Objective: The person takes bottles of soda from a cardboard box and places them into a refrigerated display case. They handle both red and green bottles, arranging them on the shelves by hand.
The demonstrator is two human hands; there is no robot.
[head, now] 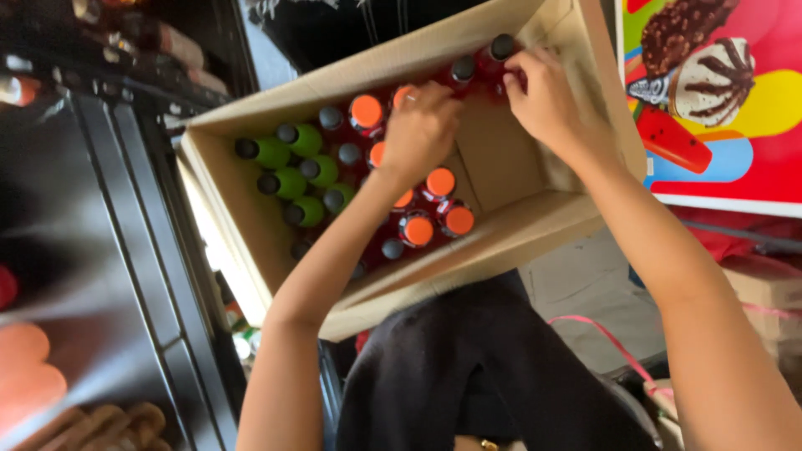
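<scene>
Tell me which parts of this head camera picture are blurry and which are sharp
Head view: the dark shelving at left is smeared with motion blur; the cardboard box, its bottles and both hands, left and right, stay fairly sharp and evenly lit.

Decent daylight on the cardboard box, left shelves pretty dark and smeared with motion blur, hands slightly soft, no harsh glare

Holding bottles upright: open cardboard box, tilted in view. Sitting directly on its floor: green bottles with dark caps at the left end, red bottles with orange caps mid-box, dark-capped red bottles along the far wall. Showing bare cardboard floor at right.
</scene>
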